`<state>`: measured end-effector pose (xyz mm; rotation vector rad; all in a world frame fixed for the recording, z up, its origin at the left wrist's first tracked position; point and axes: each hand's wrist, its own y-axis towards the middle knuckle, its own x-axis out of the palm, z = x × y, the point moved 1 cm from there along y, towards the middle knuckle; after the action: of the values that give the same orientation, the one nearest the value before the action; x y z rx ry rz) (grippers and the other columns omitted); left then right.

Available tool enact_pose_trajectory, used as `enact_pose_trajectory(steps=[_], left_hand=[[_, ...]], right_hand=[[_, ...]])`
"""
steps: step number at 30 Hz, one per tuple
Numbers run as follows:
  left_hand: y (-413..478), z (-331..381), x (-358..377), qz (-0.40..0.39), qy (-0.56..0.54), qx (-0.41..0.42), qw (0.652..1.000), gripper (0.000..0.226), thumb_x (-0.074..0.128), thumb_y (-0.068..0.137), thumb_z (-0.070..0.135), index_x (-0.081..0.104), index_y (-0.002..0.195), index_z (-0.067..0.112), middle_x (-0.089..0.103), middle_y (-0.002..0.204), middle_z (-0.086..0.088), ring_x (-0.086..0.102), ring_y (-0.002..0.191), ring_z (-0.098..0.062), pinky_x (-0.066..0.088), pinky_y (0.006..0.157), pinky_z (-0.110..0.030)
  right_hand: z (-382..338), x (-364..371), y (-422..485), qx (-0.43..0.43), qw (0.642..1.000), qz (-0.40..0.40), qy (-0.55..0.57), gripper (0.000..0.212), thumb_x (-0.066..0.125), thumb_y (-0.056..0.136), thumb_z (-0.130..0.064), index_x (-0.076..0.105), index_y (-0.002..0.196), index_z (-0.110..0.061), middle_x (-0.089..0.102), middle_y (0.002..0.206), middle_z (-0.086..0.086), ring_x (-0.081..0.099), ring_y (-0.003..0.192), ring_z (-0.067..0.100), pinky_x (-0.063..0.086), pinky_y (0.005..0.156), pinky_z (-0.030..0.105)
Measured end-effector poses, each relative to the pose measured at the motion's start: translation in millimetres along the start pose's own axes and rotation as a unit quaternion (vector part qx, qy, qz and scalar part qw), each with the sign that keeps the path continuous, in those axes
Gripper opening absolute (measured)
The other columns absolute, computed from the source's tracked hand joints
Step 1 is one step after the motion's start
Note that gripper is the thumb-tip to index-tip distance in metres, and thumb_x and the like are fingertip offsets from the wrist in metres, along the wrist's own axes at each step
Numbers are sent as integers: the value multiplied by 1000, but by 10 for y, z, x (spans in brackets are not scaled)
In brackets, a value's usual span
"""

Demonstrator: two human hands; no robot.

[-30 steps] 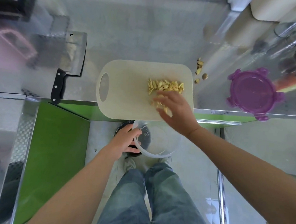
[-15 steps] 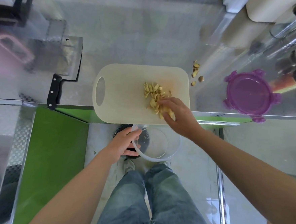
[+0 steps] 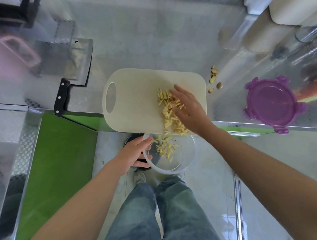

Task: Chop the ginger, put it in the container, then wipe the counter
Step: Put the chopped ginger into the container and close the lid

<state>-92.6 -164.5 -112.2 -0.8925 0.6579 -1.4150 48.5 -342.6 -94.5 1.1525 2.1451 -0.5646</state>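
Chopped ginger [image 3: 170, 109]: a loose strip of yellow sticks on the cutting board [image 3: 134, 99], running from board centre toward its 5 o'clock edge. Some pieces are already in the container [image 3: 169, 172], and a few look to be mid-drop at the lip.

Container: clear and round, at the ginger's 6 o'clock, held under the overhanging board edge and off the counter [image 3: 140, 43].

Left hand [image 3: 134, 153]: at the container's 9 o'clock, fingers wrapped round the rim and gripping it.

Right hand [image 3: 190, 110]: flat on the pile from its 3 o'clock side, fingers straight and spread, grasping nothing, touching the ginger as a scraper.

Step, as I read it: chopping is done and the transfer is in progress, roughly a third moved. The wipe hasn't started.

Next move needs a sweep toward 6 o'clock with the palm low, keeping the rim tight under the board edge so nothing falls to the floor.

Surroundings:
- cleaver [image 3: 72, 72] at the board's 9 o'clock, lying flat
- ginger scraps [image 3: 213, 79] just off the 2 o'clock corner
- purple lid [image 3: 273, 103] at 3 o'clock, well apart
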Motion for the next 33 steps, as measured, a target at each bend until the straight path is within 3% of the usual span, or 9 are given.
enact_pose_trajectory(steps=[3, 8, 15, 20, 23, 28, 33], left_hand=[[12, -5, -10, -2, 1, 1, 1000, 14, 57, 90, 48, 58, 97, 36, 58, 125, -13, 69, 95, -30, 58, 67, -36], [40, -19, -49, -8, 4, 3, 1000, 17, 56, 89, 52, 57, 100, 39, 60, 120, -6, 70, 93, -27, 59, 73, -40], [66, -23, -73, -14, 15, 5, 1000, 30, 55, 87, 57, 58, 109, 37, 63, 118, -4, 71, 91, -24, 59, 72, -39], [89, -42, -89, -23, 21, 12, 999, 39, 54, 88, 57, 58, 119, 34, 66, 117, -5, 71, 92, -26, 59, 76, -42], [101, -51, -82, -25, 19, 14, 999, 40, 53, 89, 57, 58, 119, 32, 67, 116, -5, 71, 91, -26, 59, 75, -42], [115, -60, -85, -25, 11, 15, 1000, 42, 53, 88, 57, 58, 120, 31, 68, 115, -5, 71, 91, -27, 59, 73, -41], [108, -63, -86, -29, 11, 16, 999, 44, 53, 89, 57, 58, 121, 28, 69, 113, -6, 71, 91, -26, 59, 71, -38]], right_hand=[[72, 111, 126, -9, 997, -54, -61, 52, 49, 91, -24, 43, 142, -14, 33, 153, 6, 28, 142, 23, 24, 116, 44], [-83, 165, -213, -96, 990, -90, -53, 45, 41, 90, -28, 58, 128, -12, 53, 138, 5, 39, 134, 22, 24, 113, 33], [-231, 139, -701, -141, 977, -157, -36, 41, 50, 93, -19, 52, 134, -25, 45, 145, -5, 40, 133, 11, 31, 110, 32], [51, -32, -408, -32, 998, -25, -47, 49, 44, 94, -31, 43, 142, -20, 30, 154, 1, 31, 140, 19, 30, 113, 43], [205, -13, -347, 48, 994, -22, -92, 63, 38, 93, -43, 31, 148, -14, 20, 158, 6, 17, 146, 21, 22, 117, 48], [5, 185, -667, -59, 989, -106, -88, 60, 38, 96, -40, 28, 149, -14, 20, 158, 3, 14, 146, 14, 20, 119, 39], [-215, 265, -960, -129, 976, -172, -29, 48, 41, 99, -30, 36, 145, -19, 29, 154, -3, 28, 141, 9, 25, 115, 26]])
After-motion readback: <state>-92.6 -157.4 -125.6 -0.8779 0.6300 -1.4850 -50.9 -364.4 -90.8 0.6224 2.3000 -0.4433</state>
